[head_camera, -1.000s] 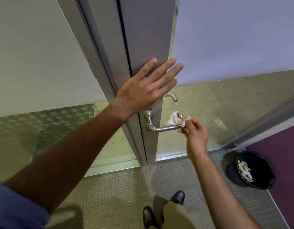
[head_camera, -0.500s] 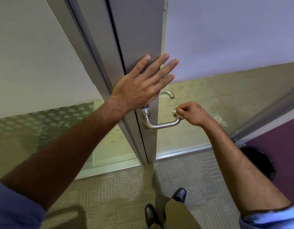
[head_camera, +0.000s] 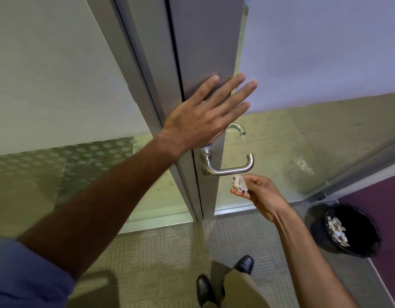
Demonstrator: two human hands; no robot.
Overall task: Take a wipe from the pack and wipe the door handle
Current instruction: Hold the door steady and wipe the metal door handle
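A brushed-metal lever door handle (head_camera: 228, 168) sticks out from the edge of the grey door (head_camera: 205, 41). My left hand (head_camera: 203, 116) lies flat on the door just above the handle, fingers spread. My right hand (head_camera: 257, 192) sits just below the handle's free end and pinches a crumpled white wipe (head_camera: 238, 183). The wipe is a little under the bar; I cannot tell whether it touches it. A second handle (head_camera: 237, 128) shows on the door's far side. No wipe pack is in view.
A black bin (head_camera: 349, 230) with crumpled wipes in it stands on the floor at the right, beside a purple wall. Glass panels flank the door. My black shoes (head_camera: 225, 278) are on the carpet below the handle.
My right hand has come off the end of the handle and dropped below the bar, with the wipe now showing between its fingers. The left hand stays flat on the door.
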